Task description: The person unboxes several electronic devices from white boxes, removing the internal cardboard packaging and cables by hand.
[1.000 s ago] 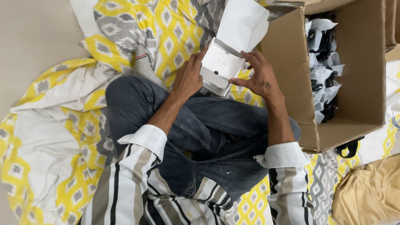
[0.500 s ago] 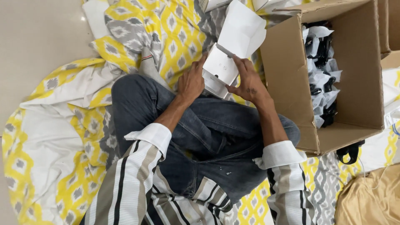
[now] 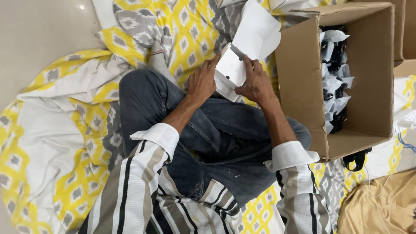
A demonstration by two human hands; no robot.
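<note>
Both hands have slid slightly up the small white box (image 3: 232, 71) since the earlier frames, and its tall lid flap (image 3: 256, 32) now stands more upright above the knee. That box sits over the crossed legs in dark jeans (image 3: 208, 134), just left of the open cardboard carton (image 3: 303, 82) that holds black items wrapped in white paper (image 3: 334, 78). Handling it well seems to call for steadying the body of the box from both sides while the flap is kept clear, so thin card does not crease. My left hand (image 3: 202, 82) lies against the box's left edge, fingers stretched upward, palm down. My right hand (image 3: 256, 82) grips its right side, fingers curled over the top face; the two hands are apart, pressed on the box between them. Both forearms reach forward from striped sleeves with white cuffs, over a yellow patterned bedsheet (image 3: 78, 182).
</note>
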